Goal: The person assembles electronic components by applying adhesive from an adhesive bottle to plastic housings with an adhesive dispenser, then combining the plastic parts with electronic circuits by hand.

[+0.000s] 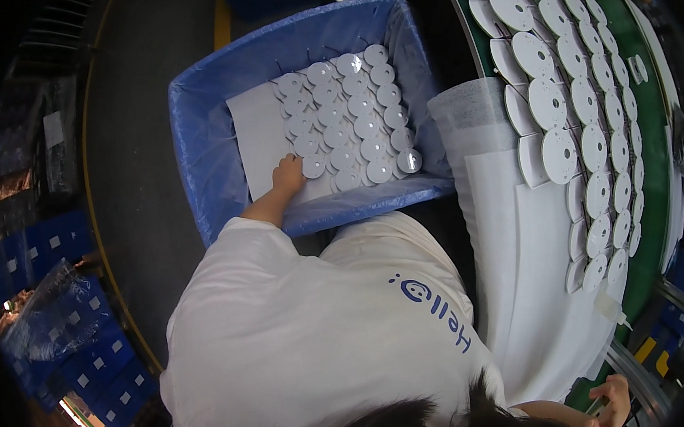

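My left hand (287,175) reaches into a blue bin (204,136) lined with clear plastic. Its fingers are closed at the edge of a white round disc (313,167), the nearest left one of several rows. The discs overlap and lie on a white sheet (254,132) in the bin; small holes show in their middles. Far off to the lower right, my right hand (612,408) is held up beside the bench, fingers loosely bent and apart, with nothing in it.
To the right, a green-topped bench (639,302) carries several rows of similar white discs (558,156). White sheeting (506,249) drapes over its near side. Blue boxes (102,355) are stacked at the lower left, past a yellow floor line (90,188).
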`<state>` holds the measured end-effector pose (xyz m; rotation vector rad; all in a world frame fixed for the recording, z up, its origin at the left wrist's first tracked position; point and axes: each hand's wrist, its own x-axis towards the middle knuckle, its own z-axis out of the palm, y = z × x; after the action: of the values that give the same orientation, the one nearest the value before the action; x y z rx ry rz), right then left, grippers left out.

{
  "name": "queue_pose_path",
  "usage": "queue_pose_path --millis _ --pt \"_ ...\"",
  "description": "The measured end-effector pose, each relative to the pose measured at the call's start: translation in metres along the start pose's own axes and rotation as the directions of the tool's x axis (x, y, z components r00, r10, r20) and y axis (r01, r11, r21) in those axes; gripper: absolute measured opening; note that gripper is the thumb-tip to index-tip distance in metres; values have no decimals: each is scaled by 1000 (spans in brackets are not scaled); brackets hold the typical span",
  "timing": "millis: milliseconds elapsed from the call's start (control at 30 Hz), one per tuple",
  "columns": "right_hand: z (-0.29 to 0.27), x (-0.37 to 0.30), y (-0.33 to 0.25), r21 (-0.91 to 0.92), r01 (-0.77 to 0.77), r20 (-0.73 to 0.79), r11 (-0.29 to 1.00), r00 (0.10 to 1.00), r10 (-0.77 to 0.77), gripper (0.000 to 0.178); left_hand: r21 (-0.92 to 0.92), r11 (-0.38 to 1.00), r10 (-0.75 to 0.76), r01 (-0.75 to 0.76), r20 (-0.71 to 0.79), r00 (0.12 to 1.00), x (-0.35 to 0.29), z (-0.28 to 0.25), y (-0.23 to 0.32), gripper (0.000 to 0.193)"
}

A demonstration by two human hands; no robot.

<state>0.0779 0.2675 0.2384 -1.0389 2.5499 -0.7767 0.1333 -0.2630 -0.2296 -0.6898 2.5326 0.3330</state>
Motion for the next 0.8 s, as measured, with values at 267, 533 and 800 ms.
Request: queue_pose_path --millis 267,533,800 --pt "7 1 -3 38 -193 -38 980 980 194 49 -7 997 -71 71 27 997 -10 -12 9 51" --pt "18 6 2 178 -339 -60 924 933 354 48 83 988 -135 130 60 989 3 -7 11 42" --pt "29 36 8 189 -156 -106 970 978 177 42 6 990 -140 140 23 990 1 -8 13 48"
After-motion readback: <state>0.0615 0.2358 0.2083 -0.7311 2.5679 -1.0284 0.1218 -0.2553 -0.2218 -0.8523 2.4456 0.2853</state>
